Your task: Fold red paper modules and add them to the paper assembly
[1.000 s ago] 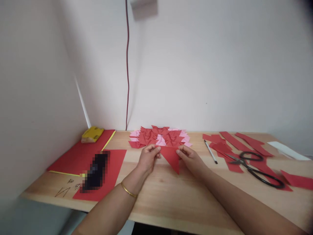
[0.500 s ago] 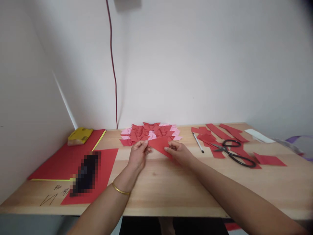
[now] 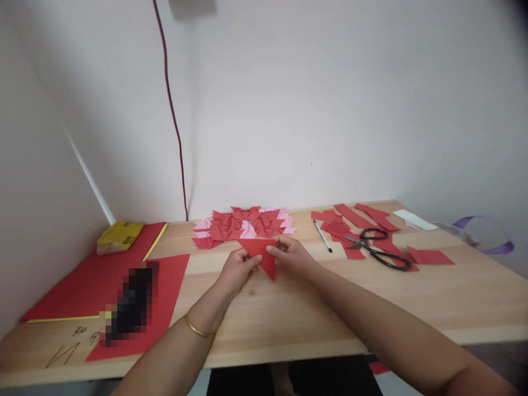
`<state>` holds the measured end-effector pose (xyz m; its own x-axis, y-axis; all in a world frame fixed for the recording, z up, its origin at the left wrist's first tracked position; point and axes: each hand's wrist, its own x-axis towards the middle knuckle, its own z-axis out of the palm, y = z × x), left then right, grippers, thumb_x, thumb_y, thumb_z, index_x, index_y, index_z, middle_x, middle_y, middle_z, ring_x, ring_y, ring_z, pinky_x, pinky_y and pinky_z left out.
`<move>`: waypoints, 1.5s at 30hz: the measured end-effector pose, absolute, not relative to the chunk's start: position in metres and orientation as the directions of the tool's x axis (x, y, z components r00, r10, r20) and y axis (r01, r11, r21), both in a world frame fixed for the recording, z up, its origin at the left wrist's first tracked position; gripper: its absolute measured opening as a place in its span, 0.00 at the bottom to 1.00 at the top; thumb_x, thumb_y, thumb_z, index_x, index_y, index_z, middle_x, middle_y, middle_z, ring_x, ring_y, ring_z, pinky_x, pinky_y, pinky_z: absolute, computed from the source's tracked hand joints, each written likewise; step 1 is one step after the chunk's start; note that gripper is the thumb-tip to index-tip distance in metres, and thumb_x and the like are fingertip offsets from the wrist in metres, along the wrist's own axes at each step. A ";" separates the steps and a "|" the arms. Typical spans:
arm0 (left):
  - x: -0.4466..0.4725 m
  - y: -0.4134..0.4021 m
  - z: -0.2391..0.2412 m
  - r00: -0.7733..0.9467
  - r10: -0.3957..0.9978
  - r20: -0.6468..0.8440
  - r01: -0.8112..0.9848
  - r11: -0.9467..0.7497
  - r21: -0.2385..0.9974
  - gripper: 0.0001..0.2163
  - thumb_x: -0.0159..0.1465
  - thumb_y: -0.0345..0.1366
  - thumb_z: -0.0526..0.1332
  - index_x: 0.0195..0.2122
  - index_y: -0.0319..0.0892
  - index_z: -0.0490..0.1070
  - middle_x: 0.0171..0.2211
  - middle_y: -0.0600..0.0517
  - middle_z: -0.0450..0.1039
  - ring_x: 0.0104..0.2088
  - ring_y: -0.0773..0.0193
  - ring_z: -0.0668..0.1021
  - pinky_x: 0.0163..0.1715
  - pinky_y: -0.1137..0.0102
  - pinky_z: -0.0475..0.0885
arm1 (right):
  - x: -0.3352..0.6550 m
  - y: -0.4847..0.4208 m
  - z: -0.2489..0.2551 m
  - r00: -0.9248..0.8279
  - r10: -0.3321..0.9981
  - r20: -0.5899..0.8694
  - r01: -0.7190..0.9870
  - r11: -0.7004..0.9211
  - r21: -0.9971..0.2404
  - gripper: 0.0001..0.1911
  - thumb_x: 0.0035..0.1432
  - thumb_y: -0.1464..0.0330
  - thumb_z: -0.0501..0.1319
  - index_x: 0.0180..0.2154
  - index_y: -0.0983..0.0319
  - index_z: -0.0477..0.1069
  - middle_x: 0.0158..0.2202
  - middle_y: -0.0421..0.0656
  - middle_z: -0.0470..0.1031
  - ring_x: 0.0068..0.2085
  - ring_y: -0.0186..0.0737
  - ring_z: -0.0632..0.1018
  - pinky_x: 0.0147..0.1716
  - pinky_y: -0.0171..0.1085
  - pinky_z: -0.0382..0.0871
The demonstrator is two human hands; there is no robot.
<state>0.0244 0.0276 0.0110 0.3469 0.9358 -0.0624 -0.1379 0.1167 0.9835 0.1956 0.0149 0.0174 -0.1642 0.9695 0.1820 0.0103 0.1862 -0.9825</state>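
A folded triangle of red paper is held between both hands above the wooden table, one corner pointing down toward me. My left hand pinches its left side, thumb on the front face. My right hand grips the right edge near the top, its thumb also in front. The fingers behind the paper are partly hidden. Just beyond the hands lies a cluster of folded red and pink paper pieces.
Black-handled scissors lie on red paper strips at right, beside a pen and a white strip. At left are red sheets, a yellow packet and a blurred-out dark object. A cord runs down the wall.
The red triangle has been turned in my hands, so a corner now points down. My left hand has moved lower along it. The whole view has shifted slightly.
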 end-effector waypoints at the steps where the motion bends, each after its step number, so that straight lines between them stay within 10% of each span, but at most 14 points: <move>1: 0.022 0.029 0.011 0.369 0.927 -0.062 -0.117 0.112 0.987 0.12 0.48 0.39 0.69 0.26 0.36 0.72 0.17 0.56 0.66 0.19 0.73 0.66 0.22 0.75 0.58 | 0.198 0.015 0.019 -0.159 0.971 0.176 -0.008 0.177 -0.984 0.15 0.50 0.57 0.63 0.30 0.62 0.67 0.27 0.38 0.70 0.27 0.33 0.70 0.29 0.33 0.62; 18: 0.018 0.033 0.010 0.103 0.985 0.142 -0.218 -0.117 0.969 0.13 0.52 0.43 0.66 0.22 0.38 0.69 0.23 0.55 0.67 0.24 0.71 0.66 0.27 0.75 0.62 | 0.204 0.013 0.025 -0.185 0.982 0.042 0.150 0.070 -0.986 0.19 0.50 0.53 0.61 0.26 0.63 0.71 0.21 0.38 0.67 0.24 0.31 0.67 0.26 0.32 0.60; 29: 0.015 0.029 0.010 0.264 0.963 0.051 -0.118 -0.021 0.993 0.14 0.52 0.44 0.65 0.23 0.38 0.68 0.21 0.55 0.67 0.22 0.71 0.66 0.25 0.74 0.60 | 0.203 0.016 0.020 -0.210 0.976 0.061 0.025 0.068 -0.997 0.20 0.49 0.54 0.63 0.39 0.62 0.71 0.30 0.40 0.73 0.29 0.33 0.71 0.31 0.34 0.64; 36: 0.014 0.021 0.022 0.444 0.893 0.072 0.226 -0.190 0.955 0.15 0.54 0.45 0.63 0.21 0.38 0.67 0.18 0.56 0.62 0.21 0.71 0.62 0.23 0.74 0.55 | 0.197 0.014 0.021 -0.224 0.970 0.094 0.029 0.103 -0.994 0.18 0.48 0.54 0.64 0.27 0.63 0.68 0.23 0.37 0.67 0.24 0.31 0.67 0.25 0.32 0.61; 45: 0.007 0.024 0.027 0.453 0.891 0.022 0.234 -0.142 0.962 0.16 0.53 0.47 0.63 0.20 0.39 0.65 0.16 0.58 0.59 0.18 0.73 0.58 0.19 0.75 0.51 | 0.219 0.024 0.020 -0.039 0.996 0.082 -0.147 0.075 -0.986 0.19 0.46 0.54 0.66 0.27 0.61 0.64 0.24 0.37 0.67 0.26 0.31 0.67 0.28 0.34 0.63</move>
